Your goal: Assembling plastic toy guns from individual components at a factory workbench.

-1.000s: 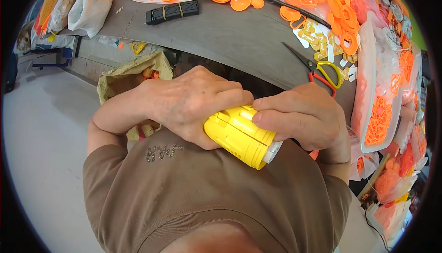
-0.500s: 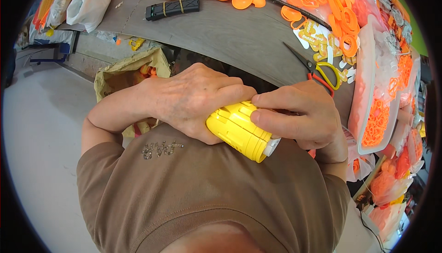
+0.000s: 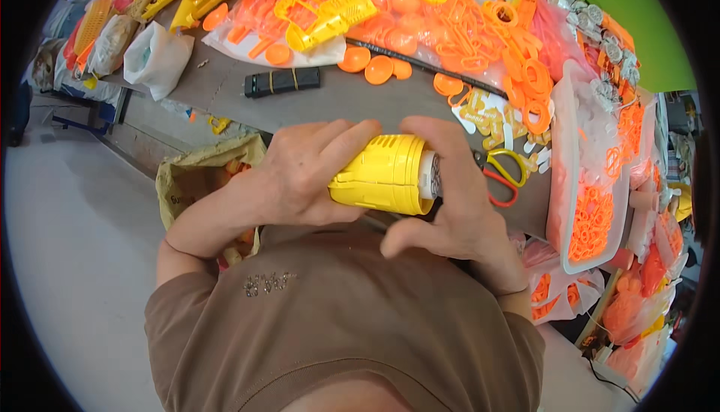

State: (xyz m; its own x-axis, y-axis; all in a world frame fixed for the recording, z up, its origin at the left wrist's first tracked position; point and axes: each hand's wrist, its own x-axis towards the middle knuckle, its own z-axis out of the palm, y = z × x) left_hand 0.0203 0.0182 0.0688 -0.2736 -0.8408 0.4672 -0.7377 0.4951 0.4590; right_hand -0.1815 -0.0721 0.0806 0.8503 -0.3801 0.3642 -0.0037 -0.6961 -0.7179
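Observation:
My left hand (image 3: 304, 172) is wrapped round a yellow plastic cylinder (image 3: 381, 176), which lies nearly level in front of my chest. A white piece (image 3: 429, 175) with a patterned grey end face sticks out of the cylinder's right end. Around that end, my right hand (image 3: 465, 202) is spread, its thumb and fingers wide apart. Its fingertips reach past the cylinder's far rim; whether they touch it I cannot tell. Just beyond the right hand, scissors (image 3: 501, 176) with red and yellow handles lie on the grey table (image 3: 217, 86), their blades mostly hidden.
A black block (image 3: 282, 82) with bands round it lies on the table. Behind are orange scoops (image 3: 379, 68) and yellow plastic shells (image 3: 334, 18). A clear bin (image 3: 559, 217) of small orange parts stands at right. A brown paper bag (image 3: 176, 179) sits below the table at left.
The cylinder has turned to nearly level, its white end now facing right. My right hand has let go of its side and spread open round the end. The view has tilted up slightly.

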